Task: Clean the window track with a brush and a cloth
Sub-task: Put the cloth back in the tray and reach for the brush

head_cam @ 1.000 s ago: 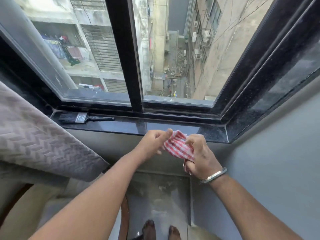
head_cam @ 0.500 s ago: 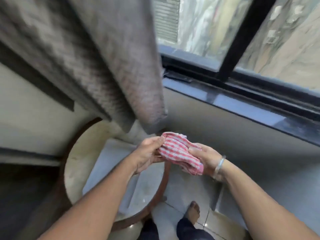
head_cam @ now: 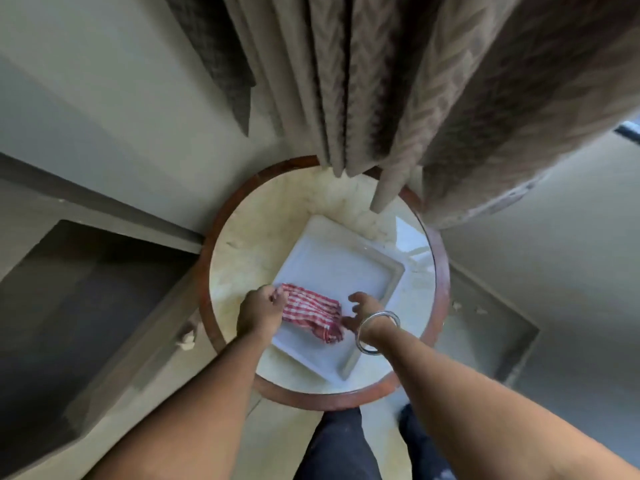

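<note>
A folded red-and-white checked cloth (head_cam: 310,311) lies in a white square tray (head_cam: 349,265) on a round marble-topped table (head_cam: 242,258). My left hand (head_cam: 261,311) pinches the cloth's left end. My right hand (head_cam: 363,311), with a metal bangle at the wrist, hovers just right of the cloth with its fingers spread, apart from the fabric. The brush and the window track are out of view.
A grey-brown herringbone curtain (head_cam: 433,81) hangs over the table's far side. A dark recessed panel (head_cam: 86,306) lies to the left. Grey wall runs on the right, and my dark trouser legs (head_cam: 341,445) stand below the table's wooden rim.
I turned away from the window sill toward the round table. The cloth, held in both hands before, has come down into the white tray, and my right hand has let go of it.
</note>
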Motion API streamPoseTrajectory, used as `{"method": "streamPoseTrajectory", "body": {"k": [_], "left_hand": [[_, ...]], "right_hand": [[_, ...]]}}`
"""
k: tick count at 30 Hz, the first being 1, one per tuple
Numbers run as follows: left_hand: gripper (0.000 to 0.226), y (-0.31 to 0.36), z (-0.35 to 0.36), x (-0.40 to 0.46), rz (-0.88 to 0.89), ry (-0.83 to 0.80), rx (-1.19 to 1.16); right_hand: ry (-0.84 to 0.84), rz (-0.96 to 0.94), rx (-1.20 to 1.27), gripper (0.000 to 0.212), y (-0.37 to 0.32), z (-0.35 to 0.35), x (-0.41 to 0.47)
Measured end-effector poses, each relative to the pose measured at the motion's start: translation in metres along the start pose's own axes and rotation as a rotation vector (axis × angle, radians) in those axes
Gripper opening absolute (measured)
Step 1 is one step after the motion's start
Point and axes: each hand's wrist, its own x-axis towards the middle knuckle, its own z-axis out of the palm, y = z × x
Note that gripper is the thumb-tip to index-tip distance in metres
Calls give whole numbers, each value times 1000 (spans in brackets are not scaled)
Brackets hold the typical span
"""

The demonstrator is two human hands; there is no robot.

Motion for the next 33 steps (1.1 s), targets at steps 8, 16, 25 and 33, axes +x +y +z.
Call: {"method": "streamPoseTrajectory", "body": {"k": [8,16,25,33], "left_hand": [[53,85,-2,-51,363,-107,294],[40,313,28,-169,1224,-24,131],[36,504,5,-163,927,216,66],[36,507,-17,-82,497,306,140]], "right_hand": [[389,-121,-41,35,10,-140,-87],[852,-375,63,23,2,-347,-184],[767,-474,-74,29,-66,-410,-162],[705,-399,-586,36,-103,-408,-109]]}}
